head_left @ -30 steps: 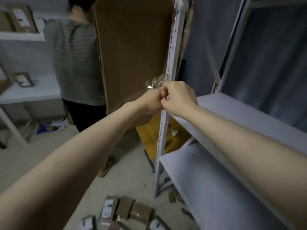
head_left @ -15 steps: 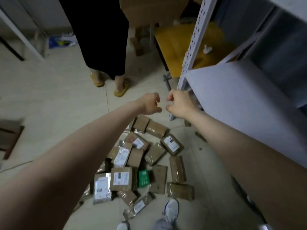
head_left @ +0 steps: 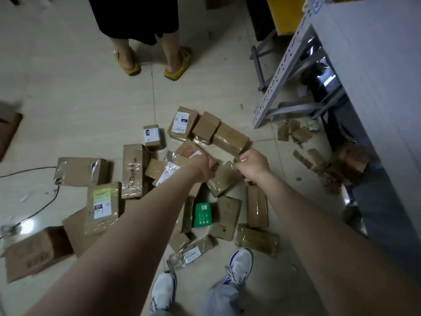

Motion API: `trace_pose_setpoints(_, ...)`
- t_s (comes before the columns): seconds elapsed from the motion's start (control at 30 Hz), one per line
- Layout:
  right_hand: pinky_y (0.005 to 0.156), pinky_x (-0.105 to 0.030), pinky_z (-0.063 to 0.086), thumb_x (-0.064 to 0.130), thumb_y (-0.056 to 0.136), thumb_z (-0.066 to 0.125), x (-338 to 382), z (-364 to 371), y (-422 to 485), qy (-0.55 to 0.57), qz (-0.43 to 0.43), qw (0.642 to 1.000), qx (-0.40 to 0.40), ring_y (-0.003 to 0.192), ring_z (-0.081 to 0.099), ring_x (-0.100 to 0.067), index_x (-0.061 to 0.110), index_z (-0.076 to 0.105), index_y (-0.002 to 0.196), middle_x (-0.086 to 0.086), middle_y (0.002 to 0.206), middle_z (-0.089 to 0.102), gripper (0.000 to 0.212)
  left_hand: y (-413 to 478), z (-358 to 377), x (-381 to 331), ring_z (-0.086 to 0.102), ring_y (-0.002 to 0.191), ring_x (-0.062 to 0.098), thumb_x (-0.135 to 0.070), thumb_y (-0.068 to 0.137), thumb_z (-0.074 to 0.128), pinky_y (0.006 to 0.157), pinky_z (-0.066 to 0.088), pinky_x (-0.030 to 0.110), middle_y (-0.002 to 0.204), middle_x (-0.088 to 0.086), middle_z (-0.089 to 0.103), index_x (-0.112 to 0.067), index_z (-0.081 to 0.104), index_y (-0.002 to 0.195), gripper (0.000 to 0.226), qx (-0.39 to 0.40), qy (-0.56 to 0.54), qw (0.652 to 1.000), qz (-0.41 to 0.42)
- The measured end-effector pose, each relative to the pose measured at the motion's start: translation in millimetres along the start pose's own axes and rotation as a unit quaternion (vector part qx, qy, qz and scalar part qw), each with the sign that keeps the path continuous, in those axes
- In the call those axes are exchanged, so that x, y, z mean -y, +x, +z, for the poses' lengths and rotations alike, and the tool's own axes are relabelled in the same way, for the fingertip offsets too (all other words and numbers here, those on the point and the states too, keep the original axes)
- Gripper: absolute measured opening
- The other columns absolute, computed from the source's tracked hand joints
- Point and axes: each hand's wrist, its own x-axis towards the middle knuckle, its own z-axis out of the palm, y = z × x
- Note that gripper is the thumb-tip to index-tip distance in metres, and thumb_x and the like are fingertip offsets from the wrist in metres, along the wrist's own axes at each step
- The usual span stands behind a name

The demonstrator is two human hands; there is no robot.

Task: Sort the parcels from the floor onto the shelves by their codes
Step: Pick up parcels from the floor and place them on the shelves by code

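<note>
Little of the sorting looked done: many taped cardboard parcels [head_left: 134,169] lay heaped on the tiled floor [head_left: 79,110], near the foot of the grey shelf unit [head_left: 376,87]. Both hands hung over the heap's far side, fingers curled. The left hand [head_left: 201,166] gripped nothing that showed. The right hand [head_left: 254,165] possibly pinched a small scrap, but the dim view left that unclear.
</note>
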Motion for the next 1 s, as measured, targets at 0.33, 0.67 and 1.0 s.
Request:
trace_pose_setpoints(0.33, 0.093, -0.042, 0.054, 0.018, 0.088, 0.067, -30, 142, 43, 0.038, 0.045, 0.994, 0.088, 0.093, 0.059, -0.019, 0.023, 0.053, 0.080, 0.000, 0.091, 0.059, 0.016, 47, 71, 108, 0.050, 0.123, 0.032, -0.038, 0.086, 0.066, 0.097, 0.047, 0.041, 0.132, 0.013, 0.053, -0.010, 0.043, 0.135, 0.061, -0.029, -0.066, 0.986, -0.149)
trace_pose_setpoints(0.67, 0.094, -0.037, 0.052, 0.033, 0.082, 0.067, -68, 277, 39, 0.137, 0.104, 0.976, 0.131, 0.112, 0.061, -0.025, 0.011, 0.059, 0.130, -0.004, 0.125, 0.064, 0.053, 41, 149, 209, 0.040, 0.134, 0.037, -0.043, 0.089, 0.064, 0.109, 0.037, 0.042, 0.147, 0.020, 0.038, 0.001, 0.027, 0.146, 0.081, -0.020, -0.297, 0.914, -0.277)
trace_pose_setpoints(1.0, 0.078, -0.031, 0.051, 0.034, 0.089, 0.068, -92, 318, 34, 0.258, 0.143, 0.946, 0.133, 0.098, 0.064, -0.020, 0.024, 0.058, 0.127, -0.001, 0.116, 0.068, 0.040, 25, 196, 237, 0.052, 0.121, 0.026, -0.051, 0.086, 0.060, 0.090, 0.042, 0.033, 0.133, 0.006, 0.054, -0.010, 0.050, 0.135, 0.065, 0.009, -0.486, 0.855, -0.182)
